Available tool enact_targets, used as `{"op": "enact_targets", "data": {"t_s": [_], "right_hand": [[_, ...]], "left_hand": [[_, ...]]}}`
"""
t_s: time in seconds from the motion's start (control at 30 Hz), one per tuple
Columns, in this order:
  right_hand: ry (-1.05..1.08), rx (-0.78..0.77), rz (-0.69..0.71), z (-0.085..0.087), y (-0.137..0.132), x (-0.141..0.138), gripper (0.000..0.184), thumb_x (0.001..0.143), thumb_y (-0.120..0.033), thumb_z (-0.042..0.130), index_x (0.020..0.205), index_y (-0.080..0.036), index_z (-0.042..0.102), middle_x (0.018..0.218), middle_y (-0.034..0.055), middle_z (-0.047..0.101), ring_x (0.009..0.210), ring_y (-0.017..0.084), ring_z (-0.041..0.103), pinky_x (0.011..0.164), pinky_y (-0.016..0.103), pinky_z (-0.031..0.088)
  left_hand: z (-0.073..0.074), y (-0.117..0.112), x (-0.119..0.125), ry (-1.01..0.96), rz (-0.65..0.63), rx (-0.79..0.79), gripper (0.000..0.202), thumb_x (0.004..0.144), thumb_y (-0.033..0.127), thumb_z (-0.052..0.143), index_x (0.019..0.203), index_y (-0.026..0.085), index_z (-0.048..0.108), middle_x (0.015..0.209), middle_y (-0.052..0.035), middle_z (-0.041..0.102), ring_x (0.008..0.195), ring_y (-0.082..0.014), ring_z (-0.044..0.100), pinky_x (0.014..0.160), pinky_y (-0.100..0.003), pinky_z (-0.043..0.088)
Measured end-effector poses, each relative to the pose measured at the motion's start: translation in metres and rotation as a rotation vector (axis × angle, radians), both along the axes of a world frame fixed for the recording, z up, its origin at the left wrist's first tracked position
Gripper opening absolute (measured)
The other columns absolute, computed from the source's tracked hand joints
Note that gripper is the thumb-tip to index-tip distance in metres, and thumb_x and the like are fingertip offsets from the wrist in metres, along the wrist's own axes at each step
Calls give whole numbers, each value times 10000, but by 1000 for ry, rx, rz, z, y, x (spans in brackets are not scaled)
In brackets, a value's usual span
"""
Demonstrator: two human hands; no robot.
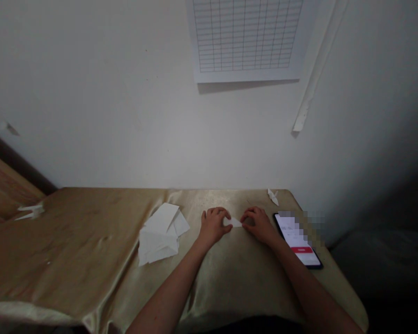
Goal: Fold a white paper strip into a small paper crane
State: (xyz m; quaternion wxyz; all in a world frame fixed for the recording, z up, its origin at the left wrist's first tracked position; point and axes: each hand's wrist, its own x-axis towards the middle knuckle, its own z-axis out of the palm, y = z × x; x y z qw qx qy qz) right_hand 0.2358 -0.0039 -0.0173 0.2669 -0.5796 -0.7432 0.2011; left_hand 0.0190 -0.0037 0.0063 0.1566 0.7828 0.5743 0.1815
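Observation:
A small folded piece of white paper (235, 223) lies between my hands, low over the cloth-covered table. My left hand (214, 224) pinches its left end between thumb and fingers. At the right corner of the paper, the thumb and fingertips of my right hand (258, 224) close on it. Part of the paper is hidden behind the fingers. Left of my left hand rests a loose stack of white paper sheets (160, 243), overlapping at odd angles.
A lit smartphone (297, 241) lies right of my right forearm. Near the table's back right corner sits a small folded paper figure (273, 197). The gold tablecloth (73, 241) has wrinkles. On the wall behind hangs a gridded sheet (247, 41).

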Motion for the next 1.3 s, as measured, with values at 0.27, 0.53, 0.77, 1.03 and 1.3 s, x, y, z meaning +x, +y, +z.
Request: {"op": "enact_targets", "data": {"t_s": [0.27, 0.53, 0.77, 1.03, 1.3], "right_hand": [[4, -12, 50, 1, 0, 6, 214, 802, -160, 685, 979, -254, 760, 1214, 60, 610, 1228, 234, 510, 1100, 400, 366], [-20, 78, 61, 1, -10, 0, 228, 836, -134, 620, 988, -247, 745, 1180, 70, 611, 1210, 234, 511, 1089, 409, 390], [-18, 118, 48, 11, -18, -8, 115, 850, -193, 656, 923, -207, 744, 1151, 94, 627, 1179, 238, 520, 1066, 383, 405], [-21, 112, 76, 11, -18, -9, 98, 854, -194, 653, 894, -230, 736, 1134, 73, 633, 1162, 236, 512, 1070, 402, 402], [18, 147, 52, 11, -19, -12, 425, 837, -152, 619, 1253, -238, 640, 1294, 83, 576, 1256, 234, 488, 1120, 411, 382]], "left_hand": [[-6, 3, -4, -15, 1, -2, 313, 808, 359, 764, 1114, 357, 699, 1358, 18, 617, 1341, -285, 459, 1191, -569, 199], [-11, 0, -4, 9, -32, 52, 329, 855, 351, 722, 1180, 352, 674, 1380, -9, 596, 1342, -294, 448, 1176, -579, 205], [-10, -2, 0, 21, -1, 75, 399, 879, 297, 684, 1264, 265, 583, 1326, -64, 612, 1301, -274, 481, 1166, -513, 253], [-5, -3, 1, 31, 3, 100, 253, 904, 269, 654, 1156, 294, 658, 1310, -44, 622, 1276, -261, 493, 1141, -485, 282], [-11, 2, -2, -6, 8, 160, 181, 905, 240, 632, 1081, 258, 671, 1218, -47, 652, 1198, -243, 530, 1097, -429, 344]]}}
